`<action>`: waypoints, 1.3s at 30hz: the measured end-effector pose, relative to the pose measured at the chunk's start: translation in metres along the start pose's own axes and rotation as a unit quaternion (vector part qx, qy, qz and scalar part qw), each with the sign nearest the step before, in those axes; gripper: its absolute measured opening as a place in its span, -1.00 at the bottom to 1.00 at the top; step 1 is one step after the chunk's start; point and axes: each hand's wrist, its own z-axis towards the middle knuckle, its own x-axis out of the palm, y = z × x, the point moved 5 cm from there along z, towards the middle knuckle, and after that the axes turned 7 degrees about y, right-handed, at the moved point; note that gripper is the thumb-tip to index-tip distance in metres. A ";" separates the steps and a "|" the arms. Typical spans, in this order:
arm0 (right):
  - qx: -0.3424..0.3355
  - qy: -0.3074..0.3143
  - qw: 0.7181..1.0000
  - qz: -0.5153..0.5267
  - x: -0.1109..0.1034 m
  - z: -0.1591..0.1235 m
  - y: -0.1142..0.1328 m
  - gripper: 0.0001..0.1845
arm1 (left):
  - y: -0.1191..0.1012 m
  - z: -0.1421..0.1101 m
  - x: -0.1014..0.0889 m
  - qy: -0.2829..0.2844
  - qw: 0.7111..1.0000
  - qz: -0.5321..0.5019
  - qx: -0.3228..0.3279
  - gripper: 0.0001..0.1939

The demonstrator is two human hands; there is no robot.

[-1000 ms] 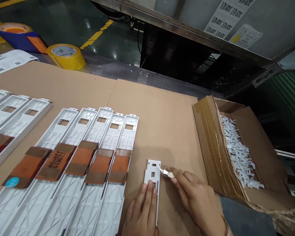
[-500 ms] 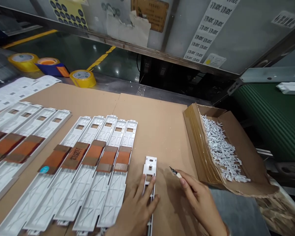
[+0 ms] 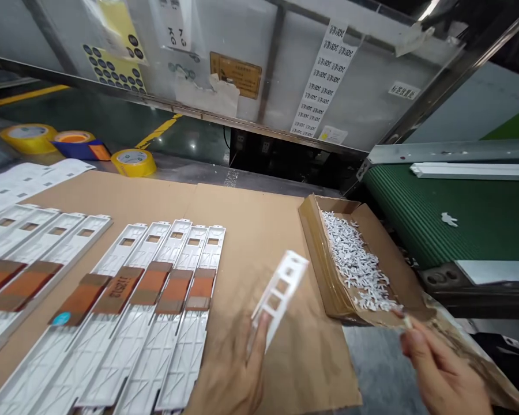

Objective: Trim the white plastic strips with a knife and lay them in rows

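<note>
My left hand (image 3: 237, 369) grips a narrow white plastic strip (image 3: 281, 288) with square holes, lifted and tilted to the right over the cardboard sheet (image 3: 246, 213). My right hand (image 3: 445, 363) is closed around a small knife (image 3: 405, 320) with a pale handle, blurred now, by the front edge of the cardboard box (image 3: 320, 271). Small white plastic pieces (image 3: 357, 259) fill that box. Left of my left hand lie several long white plastic panels (image 3: 185, 346), each crossed by a brown-orange block (image 3: 170, 291).
A green conveyor belt (image 3: 480, 213) at the right carries a long white profile (image 3: 471, 171) and a small white piece (image 3: 448, 219). Yellow tape rolls (image 3: 134, 163) and a blue-orange roll (image 3: 81, 145) stand at the back left, near printed label sheets (image 3: 38, 176).
My left hand has lifted the strip from the cardboard and tilted it right. My right hand has moved right with the knife, to the box's front edge. The view has shifted rightward.
</note>
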 end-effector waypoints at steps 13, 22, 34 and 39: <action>-0.231 0.179 0.951 -0.106 0.146 -0.007 0.132 -0.65 | -0.023 -0.035 0.060 0.072 0.994 -0.025 -0.079 -0.53; -0.254 0.184 0.936 -0.157 0.162 0.005 0.147 -0.66 | -0.015 -0.027 0.070 0.085 0.992 -0.058 -0.078 -0.57; -0.261 0.223 0.925 -0.160 0.171 0.010 0.153 -0.65 | -0.019 -0.029 0.074 0.056 0.996 -0.015 -0.064 -0.58; -0.256 0.237 0.920 -0.180 0.172 0.011 0.154 -0.64 | -0.020 -0.030 0.076 0.060 0.996 -0.020 -0.062 -0.59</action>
